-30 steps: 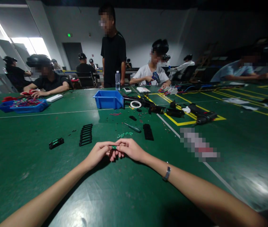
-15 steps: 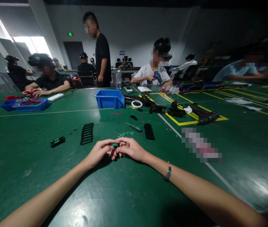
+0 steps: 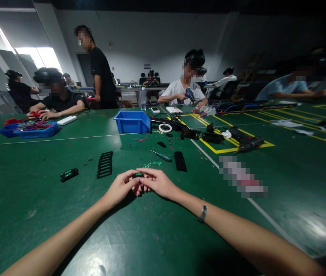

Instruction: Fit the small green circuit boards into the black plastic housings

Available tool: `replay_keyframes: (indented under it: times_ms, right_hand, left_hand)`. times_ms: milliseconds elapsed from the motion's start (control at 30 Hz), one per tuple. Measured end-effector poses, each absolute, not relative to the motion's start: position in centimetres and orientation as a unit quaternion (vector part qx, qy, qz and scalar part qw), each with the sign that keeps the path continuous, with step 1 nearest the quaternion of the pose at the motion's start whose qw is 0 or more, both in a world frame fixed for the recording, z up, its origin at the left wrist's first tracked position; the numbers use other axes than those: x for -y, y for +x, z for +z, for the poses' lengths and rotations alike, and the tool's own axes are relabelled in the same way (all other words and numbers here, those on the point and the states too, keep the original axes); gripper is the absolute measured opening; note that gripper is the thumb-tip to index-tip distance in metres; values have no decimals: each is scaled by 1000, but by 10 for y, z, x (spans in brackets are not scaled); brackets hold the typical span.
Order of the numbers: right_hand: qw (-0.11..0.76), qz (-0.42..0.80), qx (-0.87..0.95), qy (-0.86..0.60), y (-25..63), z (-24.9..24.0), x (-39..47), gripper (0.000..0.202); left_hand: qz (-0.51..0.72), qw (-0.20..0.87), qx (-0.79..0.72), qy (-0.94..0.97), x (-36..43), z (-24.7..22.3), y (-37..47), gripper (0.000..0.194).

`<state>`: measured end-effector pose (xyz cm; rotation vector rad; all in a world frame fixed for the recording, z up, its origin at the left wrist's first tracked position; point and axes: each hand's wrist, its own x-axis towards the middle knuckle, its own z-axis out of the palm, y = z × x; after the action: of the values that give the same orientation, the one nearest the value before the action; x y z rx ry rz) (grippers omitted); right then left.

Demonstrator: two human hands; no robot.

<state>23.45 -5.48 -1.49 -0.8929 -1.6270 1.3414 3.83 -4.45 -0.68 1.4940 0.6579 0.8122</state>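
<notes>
We hold a small black plastic piece with a green circuit board on it point(image 3: 138, 174) between our 2 hands, raised just above the glossy green surface point(image 3: 108, 237). Our left hand point(image 3: 119, 186) has its fingers and thumb closed about the left end, and our right hand point(image 3: 161, 184) has its thumb and fingers closed about the right end, so neither hand is clearly nearer. The visible green face points up towards us, and its long axis seems to run left to right, from hand to hand; the fingers hide the ends and underside, so we cannot tell how the lower part sits. Just beyond our fingertips lies a loose scatter of small green boards point(image 3: 153, 164), with a teal-handled screwdriver point(image 3: 163, 156) behind it, slanting. Out to the left stand a black ladder-shaped plastic rack point(image 3: 104, 165) and, farther left, a black oblong holder with green inserts point(image 3: 69, 174); to the right lies a flat black rectangular plastic part point(image 3: 180, 161).
</notes>
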Motion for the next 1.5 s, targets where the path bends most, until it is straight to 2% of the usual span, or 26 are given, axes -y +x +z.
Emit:
replay_keyframes:
  times_ms: [400, 600, 1100, 1200, 1300, 1433, 1500]
  right_hand:
    - [425, 520, 651, -354, 234, -12, 58, 39]
    - [443, 510, 635, -375, 235, -12, 59, 36]
    - [449, 504, 622, -398, 233, -12, 61, 37]
    - [438, 499, 632, -400, 231, -13, 60, 38]
    - [439, 478, 640, -410, 230, -8, 58, 37]
    - [473, 405, 655, -428, 232, 12, 75, 26]
    - [454, 395, 690, -402, 236, 19, 98, 27]
  left_hand:
    - [346, 607, -296, 651, 44, -6, 37, 38]
    - [353, 609, -296, 646, 44, -6, 37, 32]
    - [391, 567, -321, 650, 50, -7, 38, 34]
    - [402, 543, -333, 657, 50, -8, 37, 29]
    - [415, 521, -345, 661, 50, -8, 36, 26]
    - [426, 503, -351, 665, 50, -8, 35, 25]
    - [427, 501, -350, 666, 49, -10, 36, 24]
